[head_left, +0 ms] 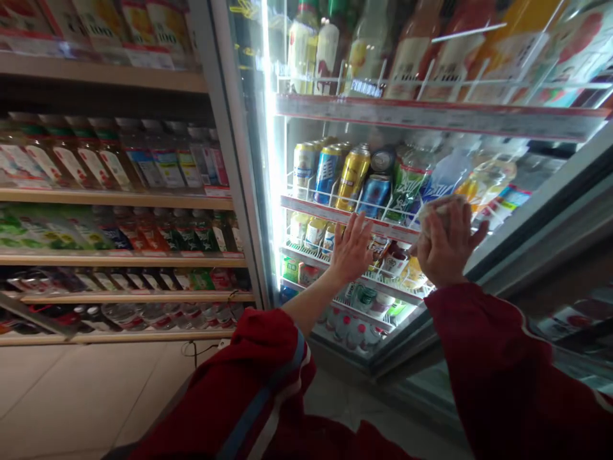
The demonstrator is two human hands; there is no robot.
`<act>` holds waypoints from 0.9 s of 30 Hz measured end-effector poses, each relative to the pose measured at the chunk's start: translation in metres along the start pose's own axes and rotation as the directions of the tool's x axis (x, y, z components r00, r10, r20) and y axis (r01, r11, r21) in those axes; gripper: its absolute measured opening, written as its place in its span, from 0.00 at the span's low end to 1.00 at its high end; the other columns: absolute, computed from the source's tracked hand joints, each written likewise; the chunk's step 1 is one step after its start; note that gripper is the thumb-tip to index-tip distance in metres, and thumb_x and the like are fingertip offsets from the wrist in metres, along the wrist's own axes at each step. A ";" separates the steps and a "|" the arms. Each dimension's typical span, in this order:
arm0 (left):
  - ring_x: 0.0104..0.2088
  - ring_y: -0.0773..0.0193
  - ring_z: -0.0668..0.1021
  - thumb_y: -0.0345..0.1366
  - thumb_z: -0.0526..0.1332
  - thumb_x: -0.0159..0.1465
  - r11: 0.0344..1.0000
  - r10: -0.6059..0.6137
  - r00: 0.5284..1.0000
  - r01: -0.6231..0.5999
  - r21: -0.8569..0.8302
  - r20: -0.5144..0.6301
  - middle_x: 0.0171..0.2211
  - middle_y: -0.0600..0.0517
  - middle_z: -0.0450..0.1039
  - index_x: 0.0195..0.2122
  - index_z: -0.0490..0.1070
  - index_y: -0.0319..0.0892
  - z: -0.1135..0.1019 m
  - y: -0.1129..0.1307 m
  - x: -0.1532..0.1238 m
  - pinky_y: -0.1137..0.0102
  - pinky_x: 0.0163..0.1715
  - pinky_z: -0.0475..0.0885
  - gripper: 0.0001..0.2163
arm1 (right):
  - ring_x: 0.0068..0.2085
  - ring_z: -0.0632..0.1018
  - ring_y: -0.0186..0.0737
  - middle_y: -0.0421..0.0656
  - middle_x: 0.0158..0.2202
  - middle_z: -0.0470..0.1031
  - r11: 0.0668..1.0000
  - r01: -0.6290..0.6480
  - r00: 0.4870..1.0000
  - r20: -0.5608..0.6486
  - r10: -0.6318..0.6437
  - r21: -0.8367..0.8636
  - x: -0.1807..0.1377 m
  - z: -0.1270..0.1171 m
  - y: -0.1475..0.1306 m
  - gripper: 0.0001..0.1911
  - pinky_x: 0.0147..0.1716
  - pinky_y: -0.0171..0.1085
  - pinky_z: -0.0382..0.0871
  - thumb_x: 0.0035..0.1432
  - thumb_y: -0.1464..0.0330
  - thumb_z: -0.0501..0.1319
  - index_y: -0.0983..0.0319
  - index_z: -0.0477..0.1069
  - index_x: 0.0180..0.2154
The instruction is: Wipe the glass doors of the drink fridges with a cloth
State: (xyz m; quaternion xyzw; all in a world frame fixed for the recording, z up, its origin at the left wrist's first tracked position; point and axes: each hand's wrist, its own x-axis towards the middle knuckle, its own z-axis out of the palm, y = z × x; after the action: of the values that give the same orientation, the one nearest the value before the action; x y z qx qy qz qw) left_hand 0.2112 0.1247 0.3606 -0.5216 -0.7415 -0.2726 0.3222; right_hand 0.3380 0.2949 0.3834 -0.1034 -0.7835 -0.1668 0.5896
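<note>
My right hand [446,246] presses a light-coloured cloth [450,207] against the glass door [330,134] of a lit drinks cooler. Its fingers lie over the cloth, partly covering it. To the left, my left hand [353,248] is spread out with its fingers apart, at the glass, and holds nothing. Behind the pane, a gold can [353,177] and a blue can [375,195] stand on the middle shelf just above my left hand. Clear and green soda bottles [410,182] sit beside them, toward my right hand.
Wooden shelves [119,199] full of bottles stand at the left. The cooler's metal frame [239,160] runs between them and the glass. A dark cable [194,351] lies by the tiled floor [86,390]. Juice bottles [412,51] fill the cooler's upper shelf.
</note>
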 end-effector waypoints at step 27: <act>0.67 0.52 0.47 0.37 0.54 0.62 0.996 -0.076 0.996 0.078 0.035 -0.054 0.66 0.37 0.47 0.62 0.51 0.34 -0.008 -0.082 -0.021 0.47 0.63 0.45 0.28 | 0.67 0.53 0.43 0.46 0.62 0.62 0.929 0.348 0.894 0.252 -0.370 0.127 0.028 0.058 -0.107 0.26 0.64 0.57 0.35 0.60 0.73 0.52 0.56 0.58 0.60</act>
State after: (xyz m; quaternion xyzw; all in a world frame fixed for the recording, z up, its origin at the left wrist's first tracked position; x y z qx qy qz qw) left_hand 0.1400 0.0811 0.3440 -0.4791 -0.7573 -0.2845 0.3406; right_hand 0.2398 0.2172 0.3810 0.0444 -0.8685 -0.2259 0.4390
